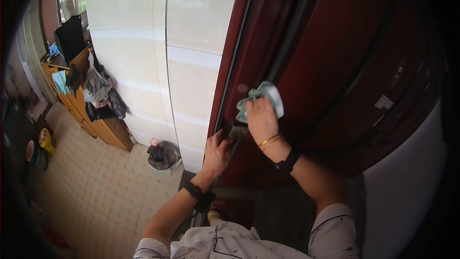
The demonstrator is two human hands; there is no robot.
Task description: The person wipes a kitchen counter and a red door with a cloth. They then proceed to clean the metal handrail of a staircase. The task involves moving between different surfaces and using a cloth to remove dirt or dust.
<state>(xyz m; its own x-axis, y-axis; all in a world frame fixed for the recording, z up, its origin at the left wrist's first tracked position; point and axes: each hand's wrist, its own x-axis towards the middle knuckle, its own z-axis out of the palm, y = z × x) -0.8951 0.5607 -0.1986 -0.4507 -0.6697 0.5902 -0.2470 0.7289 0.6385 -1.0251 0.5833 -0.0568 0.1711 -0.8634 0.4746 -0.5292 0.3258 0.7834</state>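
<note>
My right hand (263, 122) presses a bunched green cloth (244, 110) with a white side against the dark red door (330, 43). Just above the cloth, a small round disc (242, 88) sits on the door. My left hand (217, 151) rests at the door's edge, its fingers touching the lock hardware, where a metal plate (238, 133) shows. Part of that hardware is hidden by the fingers. Both wrists carry black bands, and the right one also has gold bangles.
To the left runs a cream tiled wall (194, 86). A bin with a dark bag (163, 156) stands at its foot. Farther left, plastic bags (97, 86) hang from a wooden cabinet (107, 133). Two buckets, one yellow (46, 140), stand on the tiled floor (107, 187). Papers (383, 102) stick to the door.
</note>
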